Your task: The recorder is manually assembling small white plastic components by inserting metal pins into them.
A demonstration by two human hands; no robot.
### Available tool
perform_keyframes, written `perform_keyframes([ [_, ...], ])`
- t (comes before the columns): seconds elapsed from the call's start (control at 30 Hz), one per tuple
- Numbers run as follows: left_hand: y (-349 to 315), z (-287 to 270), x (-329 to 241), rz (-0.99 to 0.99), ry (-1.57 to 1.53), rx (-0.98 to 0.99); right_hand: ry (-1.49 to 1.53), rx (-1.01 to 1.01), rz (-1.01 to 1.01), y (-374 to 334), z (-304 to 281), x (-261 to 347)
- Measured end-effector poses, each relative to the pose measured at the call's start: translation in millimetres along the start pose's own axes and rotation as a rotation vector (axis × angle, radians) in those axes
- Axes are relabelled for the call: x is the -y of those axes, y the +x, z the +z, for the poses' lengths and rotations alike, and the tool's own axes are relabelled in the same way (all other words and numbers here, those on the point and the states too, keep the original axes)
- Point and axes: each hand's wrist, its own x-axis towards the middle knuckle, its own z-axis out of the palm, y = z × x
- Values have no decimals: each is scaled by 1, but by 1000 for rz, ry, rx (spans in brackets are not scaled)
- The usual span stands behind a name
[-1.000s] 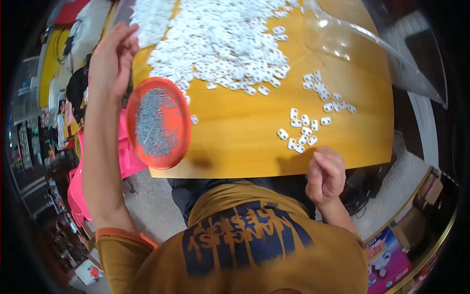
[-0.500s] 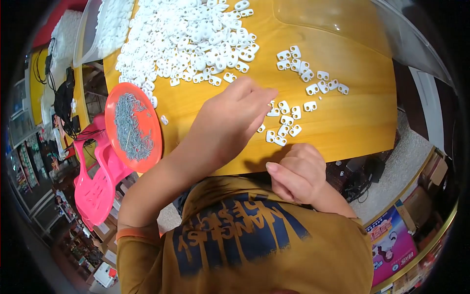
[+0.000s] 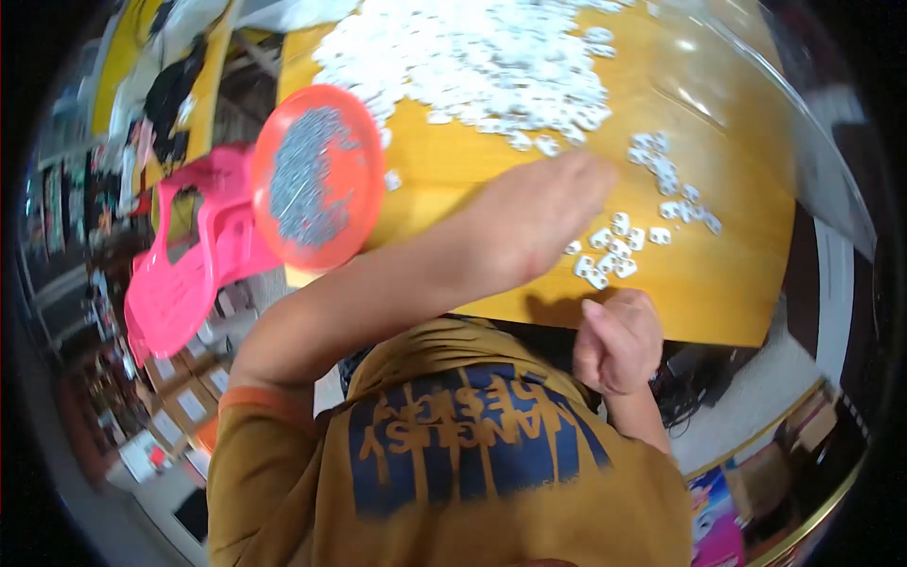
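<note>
Nearest, below both hands, is the wearer's mustard shirt (image 3: 425, 529) with a dark printed panel. The right hand (image 3: 619, 342) is at the bench's near edge, fingers curled in and thumb laid against them; whether anything sits inside is hidden. The two hands are apart, the left hand (image 3: 553, 210) reaching over the bench (image 3: 727, 298), ahead and to the left of the right one. Its fingers are blurred, so I cannot tell whether they pinch anything. Just beyond the right hand is a small cluster of white two-holed pieces (image 3: 627, 267), one of them beside the heel of the left hand. To the left of the left hand, past its wrist, an orange-red plate (image 3: 367, 156) bears a spread of thin grey metal pins (image 3: 307, 180), with a lone white piece (image 3: 392, 180) just beside its rim. Left of that plate, farther from the hands, stands a pink plastic chair (image 3: 175, 293). Right of the left hand's fingertips is a looser group of white pieces (image 3: 667, 180). Beyond the left hand spreads a large white heap (image 3: 463, 71) of such pieces, and far to its right is a clear plastic container (image 3: 732, 71).
</note>
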Motion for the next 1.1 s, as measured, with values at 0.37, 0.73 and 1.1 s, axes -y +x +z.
perform_keyframes([
  [0.37, -112, -41, -16, -367, -624, -326, -35, 52, 203, 16, 11, 21],
  [0.73, -196, -36, -1, -500, -1134, -362, -274, 588, -113, 150, 139, 47],
  [1.1, -215, -35, 28, -434, -1180, -337, -571, 870, -216, 153, 174, 63],
])
